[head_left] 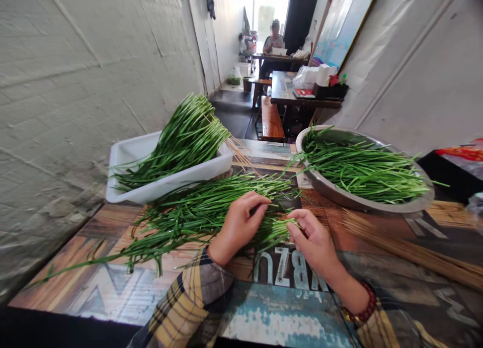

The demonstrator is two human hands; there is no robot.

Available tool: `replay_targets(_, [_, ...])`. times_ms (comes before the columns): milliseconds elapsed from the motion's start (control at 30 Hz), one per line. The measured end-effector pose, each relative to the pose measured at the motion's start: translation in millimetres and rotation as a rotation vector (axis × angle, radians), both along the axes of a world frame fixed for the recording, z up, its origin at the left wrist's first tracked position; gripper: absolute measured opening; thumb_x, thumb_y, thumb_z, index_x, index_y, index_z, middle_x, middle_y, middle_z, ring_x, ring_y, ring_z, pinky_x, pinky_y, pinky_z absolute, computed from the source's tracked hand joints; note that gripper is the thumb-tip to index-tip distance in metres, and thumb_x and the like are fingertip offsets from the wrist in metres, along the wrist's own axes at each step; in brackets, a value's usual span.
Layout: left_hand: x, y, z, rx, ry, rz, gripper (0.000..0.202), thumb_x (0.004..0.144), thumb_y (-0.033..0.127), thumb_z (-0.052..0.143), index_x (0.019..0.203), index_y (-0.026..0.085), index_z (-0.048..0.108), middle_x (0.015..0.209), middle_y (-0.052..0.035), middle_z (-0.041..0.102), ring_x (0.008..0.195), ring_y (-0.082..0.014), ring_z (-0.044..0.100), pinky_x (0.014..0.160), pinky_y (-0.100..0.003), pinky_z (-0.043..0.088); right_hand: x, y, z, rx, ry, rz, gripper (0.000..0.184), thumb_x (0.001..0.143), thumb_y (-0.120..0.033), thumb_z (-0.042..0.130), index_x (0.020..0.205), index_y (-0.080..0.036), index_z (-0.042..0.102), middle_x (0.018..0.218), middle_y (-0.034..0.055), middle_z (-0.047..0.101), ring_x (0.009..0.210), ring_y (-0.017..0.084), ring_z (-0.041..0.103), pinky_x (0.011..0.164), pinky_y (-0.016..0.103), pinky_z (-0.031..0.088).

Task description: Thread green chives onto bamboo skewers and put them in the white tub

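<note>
A loose pile of garlic chives lies across the table in front of me, pale stem ends pointing right. My left hand rests over the stems with its fingers curled round some of them; thumb and forefinger come close together. At the pale ends of a small bunch, my right hand pinches the stem tips between thumb and fingers. Behind the pile, a white plastic tray holds chives threaded on bamboo skewers, whose bare ends stick out to the right.
A metal basin heaped with loose chives stands at the back right. Bundled bamboo skewers lie on the wooden table to the right. A wall runs along the left. Farther off are a bench, another table and a seated person.
</note>
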State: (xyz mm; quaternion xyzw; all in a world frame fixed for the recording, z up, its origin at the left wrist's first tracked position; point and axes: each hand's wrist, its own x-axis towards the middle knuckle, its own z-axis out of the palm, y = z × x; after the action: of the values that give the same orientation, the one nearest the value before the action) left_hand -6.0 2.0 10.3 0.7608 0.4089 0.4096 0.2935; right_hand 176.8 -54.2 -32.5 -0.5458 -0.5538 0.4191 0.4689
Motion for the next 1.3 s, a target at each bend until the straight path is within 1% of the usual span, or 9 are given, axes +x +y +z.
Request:
replay_targets(100, [-10.2, 7.1, -0.6, 0.094, 0.031, 0.213, 0.014, 0.088, 0.02, 0.052, 0.09, 0.018, 0.066, 0.079, -0.0029, 0.062, 0.074, -0.0144, 0.056, 0.068, -0.025, 0.043, -0.3, 1.0, -0.4, -0.004, 0.023, 0.015, 0.023, 0.087, -0.038, 0.056, 0.101, -0.02, 0.054, 0.067, -0.0042, 0.051, 0.049, 0.009, 0.045, 0.043, 0.02, 0.036])
replay_targets(167, [-15.4, 10.7, -2.2, 0.132, 0.09, 0.271, 0.015, 0.089, 0.02, 0.051, 0.091, 0.018, 0.066, 0.079, -0.0026, 0.06, 0.074, -0.0142, 0.055, 0.068, -0.025, 0.042, -0.7, 1.8, 0.9, -0.015, 0.054, 0.029, 0.025, 0.087, -0.038, 0.056, 0.103, -0.019, 0.056, 0.067, -0.0042, 0.052, 0.049, 0.009, 0.045, 0.045, 0.021, 0.038])
replay_targets(533, [-18.0, 11.0, -5.9, 0.229, 0.609, 0.314, 0.009, 0.083, 0.022, 0.062, 0.091, 0.019, 0.064, 0.091, -0.0067, 0.059, 0.088, -0.0224, 0.053, 0.076, -0.034, 0.041, 2.9, 1.9, -1.1, 0.066, -0.115, 0.036, 0.025, 0.087, -0.034, 0.054, 0.101, -0.017, 0.065, 0.068, -0.0011, 0.056, 0.057, 0.012, 0.049, 0.053, 0.023, 0.041])
replay_targets(667, [-17.7, 12.2, -5.8, 0.248, 0.599, 0.311, 0.01, 0.085, 0.017, 0.055, 0.081, 0.019, 0.064, 0.086, -0.0065, 0.059, 0.085, -0.0214, 0.053, 0.074, -0.033, 0.041, 1.7, 1.8, -0.3, 0.089, -0.147, 0.026, 0.024, 0.087, -0.033, 0.053, 0.101, -0.018, 0.065, 0.071, 0.0006, 0.059, 0.06, 0.013, 0.051, 0.055, 0.024, 0.042])
replay_targets(767, [-16.4, 13.8, -5.6, 0.259, 0.43, 0.323, 0.012, 0.084, 0.014, 0.053, 0.077, 0.018, 0.061, 0.086, -0.0058, 0.059, 0.086, -0.0201, 0.054, 0.078, -0.033, 0.042, 1.3, 2.3, 0.1, 0.102, -0.177, 0.023, 0.023, 0.087, -0.032, 0.053, 0.101, -0.018, 0.065, 0.074, 0.0013, 0.06, 0.061, 0.014, 0.051, 0.057, 0.024, 0.042])
replay_targets(967, [-10.3, 12.6, -1.4, 0.055, 0.017, 0.183, 0.01, 0.078, 0.008, 0.049, 0.075, 0.017, 0.053, 0.088, -0.0047, 0.065, 0.086, -0.017, 0.061, 0.08, -0.03, 0.046, 1.4, 3.1, 1.0, 0.107, -0.163, 0.021, 0.025, 0.088, -0.034, 0.051, 0.102, -0.017, 0.064, 0.067, -0.0006, 0.053, 0.06, 0.014, 0.049, 0.055, 0.024, 0.041])
replay_targets(1133, [-6.0, 7.1, -1.9, -0.172, -0.061, 0.007, 0.018, 0.079, 0.009, 0.047, 0.092, 0.015, 0.058, 0.081, -0.0013, 0.063, 0.074, -0.0134, 0.061, 0.071, -0.026, 0.046, 1.5, 2.7, 5.4, 0.126, -0.136, -0.01, 0.025, 0.089, -0.033, 0.051, 0.102, -0.017, 0.064, 0.067, -0.0012, 0.053, 0.058, 0.013, 0.049, 0.053, 0.023, 0.04])
replay_targets(1233, [-3.8, 3.0, 1.9, -0.194, -0.024, -0.094, 0.034, 0.081, 0.007, 0.045, 0.109, 0.015, 0.061, 0.085, -0.0023, 0.063, 0.077, -0.0127, 0.061, 0.073, -0.025, 0.045, 1.6, 1.8, 8.6, 0.138, -0.126, -0.021, 0.025, 0.089, -0.033, 0.052, 0.102, -0.017, 0.065, 0.067, -0.0012, 0.054, 0.057, 0.012, 0.049, 0.052, 0.022, 0.039])
replay_targets(1300, [-1.8, 0.8, 5.6, -0.167, 0.039, -0.139, 0.034, 0.083, 0.008, 0.045, 0.109, 0.016, 0.065, 0.087, -0.0035, 0.065, 0.079, -0.0136, 0.06, 0.074, -0.026, 0.045, 2.0, 0.9, 10.5, 0.148, -0.12, -0.024, 0.024, 0.088, -0.033, 0.052, 0.101, -0.017, 0.065, 0.065, -0.0014, 0.055, 0.056, 0.012, 0.049, 0.052, 0.022, 0.039])
